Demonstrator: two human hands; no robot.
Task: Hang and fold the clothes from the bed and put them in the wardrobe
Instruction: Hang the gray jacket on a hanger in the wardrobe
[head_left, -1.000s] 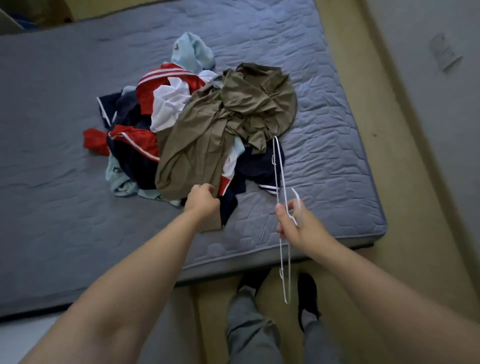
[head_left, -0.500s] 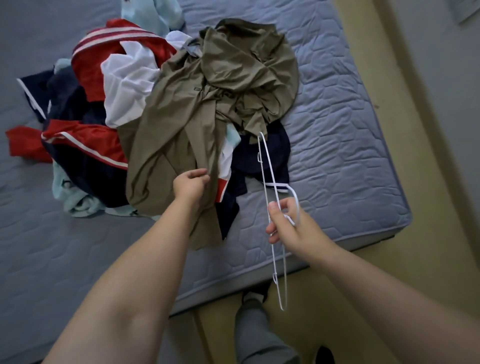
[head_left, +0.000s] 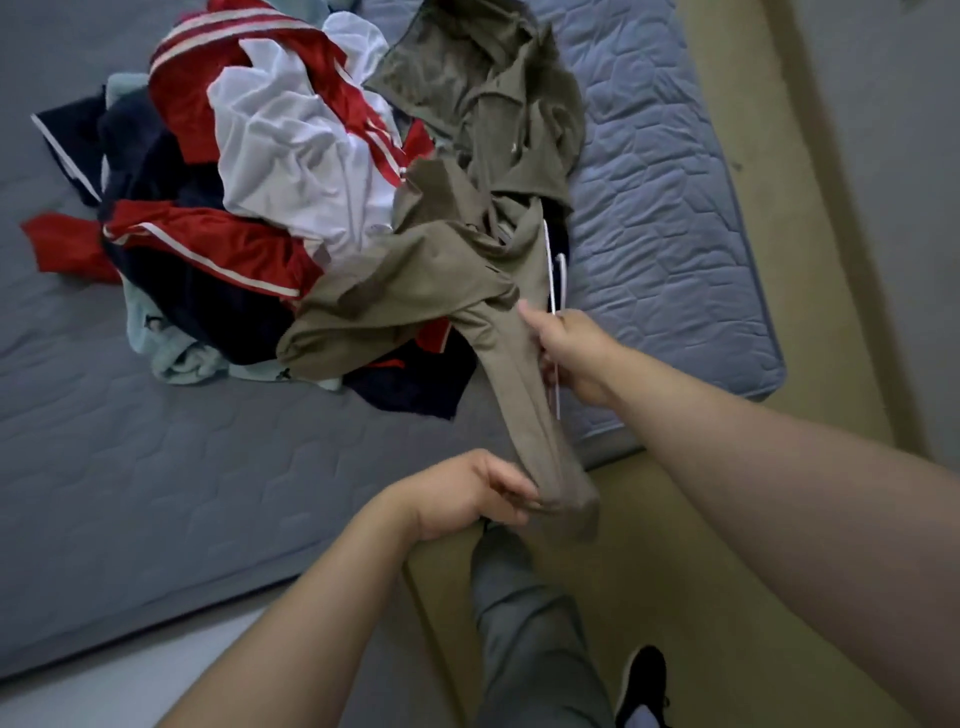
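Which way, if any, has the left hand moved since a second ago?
Yes. The left hand has pulled back toward the person, from over the mattress to its near edge, dragging the olive garment along.

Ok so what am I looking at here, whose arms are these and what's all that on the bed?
There is no machine here. The camera sits on a person's head and looks down, so both arms are that person's own. The left hand grips the end of an olive garment, stretched out from the pile of clothes on the grey mattress. The pile holds red, white, navy and pale blue pieces. The right hand holds a thin white hanger beside the garment. Below are a grey trouser leg and a black shoe.
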